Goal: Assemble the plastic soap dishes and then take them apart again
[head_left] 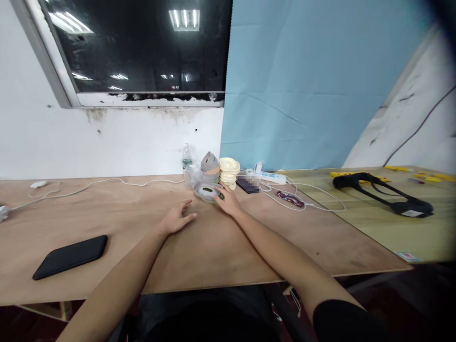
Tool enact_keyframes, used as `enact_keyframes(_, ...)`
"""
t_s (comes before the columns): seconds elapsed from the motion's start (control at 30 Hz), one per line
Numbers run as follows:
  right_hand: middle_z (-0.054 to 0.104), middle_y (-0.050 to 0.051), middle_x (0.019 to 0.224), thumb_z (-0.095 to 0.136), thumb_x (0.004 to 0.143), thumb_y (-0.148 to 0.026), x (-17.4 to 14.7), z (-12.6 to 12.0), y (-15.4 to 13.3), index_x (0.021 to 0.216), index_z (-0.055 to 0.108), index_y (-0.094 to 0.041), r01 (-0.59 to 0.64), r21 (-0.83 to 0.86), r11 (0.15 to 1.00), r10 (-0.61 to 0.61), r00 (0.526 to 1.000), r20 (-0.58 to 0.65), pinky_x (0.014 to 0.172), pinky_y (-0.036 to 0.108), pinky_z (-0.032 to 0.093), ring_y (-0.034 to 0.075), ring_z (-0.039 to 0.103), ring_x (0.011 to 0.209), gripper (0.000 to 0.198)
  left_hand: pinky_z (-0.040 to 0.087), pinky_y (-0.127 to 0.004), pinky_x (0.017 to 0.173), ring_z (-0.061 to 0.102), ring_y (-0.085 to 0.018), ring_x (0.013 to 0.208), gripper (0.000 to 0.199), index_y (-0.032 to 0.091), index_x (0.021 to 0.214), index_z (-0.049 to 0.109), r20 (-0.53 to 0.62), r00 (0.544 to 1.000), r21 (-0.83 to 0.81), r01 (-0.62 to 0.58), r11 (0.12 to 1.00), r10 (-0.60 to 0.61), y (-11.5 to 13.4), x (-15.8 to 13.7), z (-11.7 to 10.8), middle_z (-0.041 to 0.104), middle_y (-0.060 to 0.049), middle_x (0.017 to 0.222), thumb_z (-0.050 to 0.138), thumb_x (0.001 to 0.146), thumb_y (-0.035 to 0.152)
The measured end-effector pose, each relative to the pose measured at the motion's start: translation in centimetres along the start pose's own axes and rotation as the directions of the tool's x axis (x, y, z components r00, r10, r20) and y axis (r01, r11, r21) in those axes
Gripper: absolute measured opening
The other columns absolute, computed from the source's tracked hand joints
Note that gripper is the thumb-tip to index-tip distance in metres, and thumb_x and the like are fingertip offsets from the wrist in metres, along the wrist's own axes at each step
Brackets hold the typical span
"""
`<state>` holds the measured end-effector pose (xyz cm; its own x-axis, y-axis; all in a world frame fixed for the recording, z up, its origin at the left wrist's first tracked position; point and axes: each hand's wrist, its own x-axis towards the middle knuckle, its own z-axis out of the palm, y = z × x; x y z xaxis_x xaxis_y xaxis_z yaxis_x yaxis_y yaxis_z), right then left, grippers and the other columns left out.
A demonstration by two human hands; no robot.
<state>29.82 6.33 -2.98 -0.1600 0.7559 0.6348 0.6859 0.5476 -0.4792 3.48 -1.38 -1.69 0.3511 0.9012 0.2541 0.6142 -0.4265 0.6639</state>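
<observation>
My right hand is at the right rim of a shallow, round, greyish see-through dish, its thumb and fingers closed around the edge. A small dark green patch shows in the dish's middle, and another shows between my thumb and fingers; what they are is too small to tell. My left hand rests on the wooden tabletop, left of the dish and apart from it, with fingers spread and nothing in them. Right behind the dish stand a grey, peaked paper-like piece and a stack of cream cups.
A clear bottle stands by the wall. A dark phone, a white power strip, cables and a maroon object lie right. A black phone-shaped slab is at left. A black strapped frame sits far right.
</observation>
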Motion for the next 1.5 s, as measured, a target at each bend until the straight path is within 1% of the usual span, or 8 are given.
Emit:
enact_keyframes(0.37, 0.040, 0.015, 0.145, 0.052, 0.087, -0.045, 0.4, 0.2, 1.5, 0.136, 0.048, -0.017, -0.018, -0.012, 1.000, 0.018, 1.000, 0.022, 0.112, 0.045, 0.028, 0.027, 0.033, 0.137, 0.057, 0.042, -0.038, 0.101, 0.054, -0.028, 0.119, 0.059, 0.018, 0.131, 0.052, 0.000, 0.998, 0.218, -0.058, 0.974, 0.059, -0.7, 0.5, -0.1, 0.055, -0.009, 0.134, 0.051, 0.084, 0.053)
enact_keyframes(0.5, 0.038, 0.018, 0.146, 0.053, 0.085, -0.055, 0.4, 0.4, 1.2, 0.139, 0.044, -0.015, -0.067, -0.005, 0.998, 0.067, 0.993, 0.094, 0.112, 0.048, 0.028, 0.030, 0.032, 0.137, 0.068, 0.040, -0.040, 0.103, 0.052, -0.030, 0.122, 0.069, 0.016, 0.136, 0.047, 0.008, 1.000, 0.266, 0.014, 0.964, -0.017, -1.1, 0.8, -0.1, 0.052, -0.012, 0.137, 0.050, 0.082, 0.059)
enact_keyframes(0.6, 0.037, 0.016, 0.147, 0.060, 0.080, -0.055, 0.2, 0.5, 0.9, 0.140, 0.042, -0.018, 0.016, 0.039, 0.999, -0.021, 0.990, 0.138, 0.112, 0.046, 0.028, 0.029, 0.032, 0.137, 0.072, 0.038, -0.040, 0.104, 0.049, -0.031, 0.126, 0.078, 0.016, 0.141, 0.040, 0.035, 0.999, 0.267, 0.001, 0.964, -0.011, -1.2, 0.9, 0.1, 0.048, -0.013, 0.141, 0.050, 0.080, 0.064)
enact_keyframes(0.8, 0.038, 0.013, 0.146, 0.070, 0.073, -0.038, -0.3, 0.7, 0.0, 0.144, 0.036, -0.020, 0.121, 0.060, 0.991, -0.130, 0.976, 0.176, 0.113, 0.045, 0.028, 0.028, 0.034, 0.137, 0.081, 0.036, -0.043, 0.106, 0.043, -0.032, 0.130, 0.092, 0.018, 0.150, 0.016, 0.005, 0.999, 0.247, 0.038, 0.968, -0.040, -1.6, 1.0, 0.3, 0.038, -0.014, 0.148, 0.048, 0.080, 0.068)
enact_keyframes(0.97, 0.036, 0.012, 0.148, 0.068, 0.073, -0.031, -0.2, 0.9, 0.0, 0.148, 0.027, -0.020, 0.094, 0.055, 0.994, -0.101, 0.983, 0.152, 0.113, 0.045, 0.027, 0.027, 0.031, 0.138, 0.086, 0.026, -0.048, 0.110, 0.031, -0.030, 0.138, 0.083, 0.017, 0.149, 0.016, -0.085, 0.996, 0.415, 0.020, 0.910, 0.017, -1.7, 2.1, 0.9, 0.029, -0.013, 0.152, 0.045, 0.084, 0.060)
enact_keyframes(1.13, 0.033, 0.013, 0.150, 0.065, 0.076, -0.032, 0.0, 1.5, 1.0, 0.144, 0.037, -0.018, 0.070, 0.008, 0.998, -0.070, 0.982, 0.178, 0.113, 0.045, 0.027, 0.028, 0.028, 0.140, 0.075, 0.023, -0.049, 0.111, 0.027, -0.027, 0.140, 0.078, 0.018, 0.148, 0.016, -0.069, 0.995, 0.514, -0.022, 0.857, 0.067, -1.2, 3.7, 1.8, 0.028, -0.012, 0.153, 0.043, 0.086, 0.055)
enact_keyframes(1.33, 0.034, 0.014, 0.149, 0.064, 0.077, -0.035, 0.1, 1.4, 1.2, 0.133, 0.050, -0.017, 0.023, -0.052, 0.998, -0.013, 0.981, 0.195, 0.112, 0.043, 0.030, 0.028, 0.031, 0.139, 0.060, 0.022, -0.053, 0.110, 0.026, -0.030, 0.140, 0.091, 0.014, 0.150, -0.001, -0.037, 0.997, 0.518, 0.073, 0.852, -0.063, -1.7, 4.4, 1.9, 0.030, -0.017, 0.151, 0.038, 0.085, 0.063)
enact_keyframes(1.5, 0.038, 0.013, 0.144, 0.066, 0.075, -0.033, 0.2, 0.9, 0.6, 0.120, 0.057, -0.019, 0.024, -0.089, 0.996, -0.008, 0.985, 0.171, 0.107, 0.041, 0.036, 0.027, 0.038, 0.133, 0.048, 0.023, -0.056, 0.108, 0.030, -0.034, 0.138, 0.074, 0.020, 0.143, 0.034, 0.062, 0.993, 0.563, 0.051, 0.825, -0.104, -2.2, 4.2, 1.7, 0.037, -0.016, 0.148, 0.032, 0.086, 0.067)
